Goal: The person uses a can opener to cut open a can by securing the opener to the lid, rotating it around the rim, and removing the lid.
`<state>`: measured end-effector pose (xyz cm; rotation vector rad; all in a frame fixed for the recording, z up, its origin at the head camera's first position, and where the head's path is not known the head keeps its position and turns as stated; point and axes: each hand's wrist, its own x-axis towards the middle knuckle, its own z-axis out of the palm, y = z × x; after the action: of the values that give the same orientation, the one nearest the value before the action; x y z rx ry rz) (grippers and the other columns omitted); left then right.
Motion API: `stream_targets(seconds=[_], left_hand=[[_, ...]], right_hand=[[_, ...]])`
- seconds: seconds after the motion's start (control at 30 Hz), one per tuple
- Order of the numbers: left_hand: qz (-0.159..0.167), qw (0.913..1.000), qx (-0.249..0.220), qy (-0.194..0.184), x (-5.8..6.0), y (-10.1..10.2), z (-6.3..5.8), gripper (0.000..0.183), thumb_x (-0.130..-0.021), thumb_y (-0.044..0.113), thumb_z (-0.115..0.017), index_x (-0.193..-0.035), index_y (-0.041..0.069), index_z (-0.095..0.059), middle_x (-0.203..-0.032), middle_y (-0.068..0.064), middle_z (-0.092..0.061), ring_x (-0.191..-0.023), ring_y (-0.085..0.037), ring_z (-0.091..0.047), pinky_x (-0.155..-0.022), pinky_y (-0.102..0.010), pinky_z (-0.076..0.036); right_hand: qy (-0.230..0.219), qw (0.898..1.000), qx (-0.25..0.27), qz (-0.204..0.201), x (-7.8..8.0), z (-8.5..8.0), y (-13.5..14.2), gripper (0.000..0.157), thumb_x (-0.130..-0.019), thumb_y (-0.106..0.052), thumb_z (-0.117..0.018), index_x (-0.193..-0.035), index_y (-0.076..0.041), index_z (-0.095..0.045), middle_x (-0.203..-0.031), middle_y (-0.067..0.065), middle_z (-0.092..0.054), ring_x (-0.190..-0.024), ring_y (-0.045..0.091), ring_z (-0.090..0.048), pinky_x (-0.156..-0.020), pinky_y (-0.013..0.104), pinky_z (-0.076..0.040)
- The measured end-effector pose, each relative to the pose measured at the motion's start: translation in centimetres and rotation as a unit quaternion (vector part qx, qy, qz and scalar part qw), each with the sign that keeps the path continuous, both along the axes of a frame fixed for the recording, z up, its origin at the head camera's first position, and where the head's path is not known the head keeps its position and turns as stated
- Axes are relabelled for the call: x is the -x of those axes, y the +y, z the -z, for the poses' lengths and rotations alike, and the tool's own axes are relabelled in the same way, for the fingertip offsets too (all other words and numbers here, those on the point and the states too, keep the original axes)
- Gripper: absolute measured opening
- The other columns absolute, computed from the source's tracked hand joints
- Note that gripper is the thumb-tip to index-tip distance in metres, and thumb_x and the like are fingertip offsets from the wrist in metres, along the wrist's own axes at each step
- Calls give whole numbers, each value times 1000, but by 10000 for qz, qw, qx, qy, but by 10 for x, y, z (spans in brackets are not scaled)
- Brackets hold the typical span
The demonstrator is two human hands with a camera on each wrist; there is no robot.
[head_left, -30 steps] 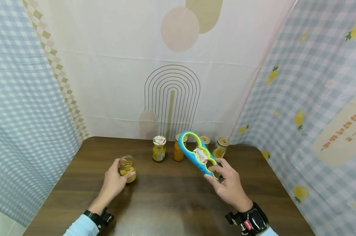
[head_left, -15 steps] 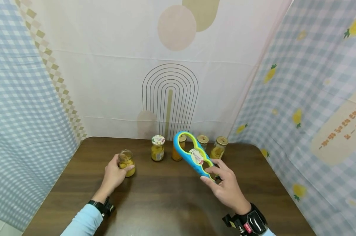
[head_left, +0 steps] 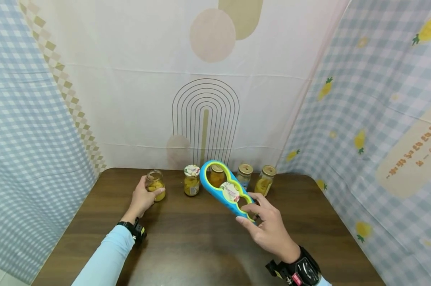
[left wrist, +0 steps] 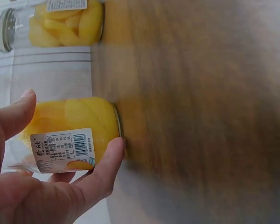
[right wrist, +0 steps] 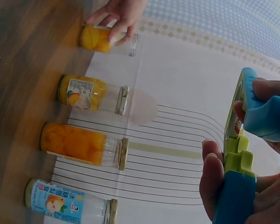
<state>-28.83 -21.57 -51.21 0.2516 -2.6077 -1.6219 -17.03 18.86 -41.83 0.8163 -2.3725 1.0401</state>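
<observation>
My left hand grips a lidless glass jar of yellow fruit pieces near the table's back left. The left wrist view shows its fruit and barcode label between thumb and fingers. Whether the jar's base touches the table I cannot tell. My right hand holds a blue and lime-green jar opener by its near end, above the table. A white printed lid sits in the opener's middle ring. To the right of the held jar stands a white-lidded jar of yellow fruit.
Behind the opener's large ring stands a gold-lidded jar of orange fruit. Two more gold-lidded jars, one with a blue label and one of yellow fruit, stand to its right. A patterned cloth hangs behind the brown table.
My left hand has carried the lidless jar away from me, toward the table's back edge. The opener in my right hand has shifted left, with the lid still in it.
</observation>
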Motion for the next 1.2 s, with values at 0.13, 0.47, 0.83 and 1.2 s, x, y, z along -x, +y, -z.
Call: stream_targets(seconds=[0.13,0.47,0.83,1.2], left_hand=[[112,9990,-414,-125,3,-1,-1,66,-102,28,-75,-154,13,-37,-157,-22,-51,-108,-34,-65,-75,-37,-62],[282,9988,-351,-177,6,-6,1,70,-103,33,-74,-157,13,-34,-155,-23,-50,-112,-33,-64,-81,-41,-63],[363,9956,-824,-252,7,-3,2,70,-104,25,-72,-160,11,-32,-160,-24,-45,-120,-36,-62,-86,-44,-63],[50,9986,53,-532,-28,2,-13,111,-97,38,-80,-171,5,-4,-175,-29,-21,-160,-51,-25,-127,-67,-31]], right_hand=[[-21,10000,-44,2,1,2,-2,14,-93,-15,-84,-102,-24,-78,-134,8,-67,-93,7,-65,-64,21,-57],[-62,9999,-78,104,3,6,-3,15,-91,-17,-86,-102,-25,-77,-135,5,-67,-91,4,-64,-64,20,-57],[-32,9999,-131,21,6,4,-3,14,-93,-17,-84,-103,-24,-77,-137,9,-67,-95,11,-69,-63,20,-57],[-81,9998,-180,-1,10,-5,-5,13,-94,-20,-84,-105,-23,-77,-140,11,-66,-92,11,-68,-62,20,-57]])
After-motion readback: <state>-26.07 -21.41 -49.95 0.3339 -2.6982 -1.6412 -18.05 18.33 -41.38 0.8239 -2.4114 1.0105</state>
